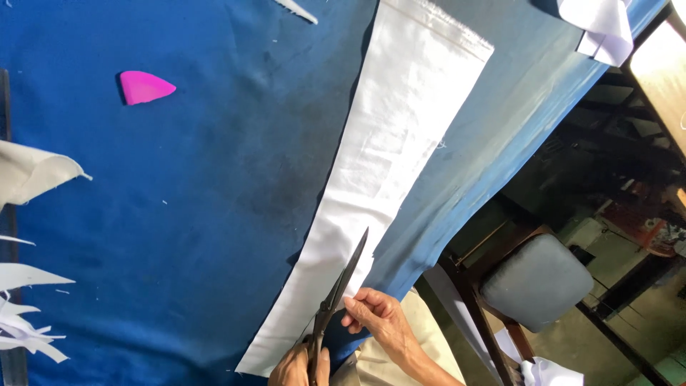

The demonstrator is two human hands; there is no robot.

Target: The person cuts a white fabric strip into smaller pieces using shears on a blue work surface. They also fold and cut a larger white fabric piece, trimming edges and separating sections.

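**Scissors partway into a white fabric strip on the blue bench**

At the bottom edge, one hand (299,366) is closed around the handles of dark scissors (341,293); most of it is cut off by the frame, so the finger grip cannot be made out. Which hand it is seems to be the left, judging by its place, though the wrists are barely in view. Just beside it, the other hand (379,314) pinches the near right edge of a long white fabric strip (389,157) between thumb and fingertips, touching the cloth next to the blades. The blades stand slightly parted, pointing up along the strip.

The strip lies on a bench covered in blue cloth (214,214), running away from the person toward its frayed far end. At the left edge, white offcuts (28,314) are partly out of view. Farther off lies a pink tailor's chalk (143,87). At the far right corner, folded white cloth (604,28) is cut off. Below the bench edge stands a grey-cushioned stool (536,282); the clutter beyond it is too dim to tell.
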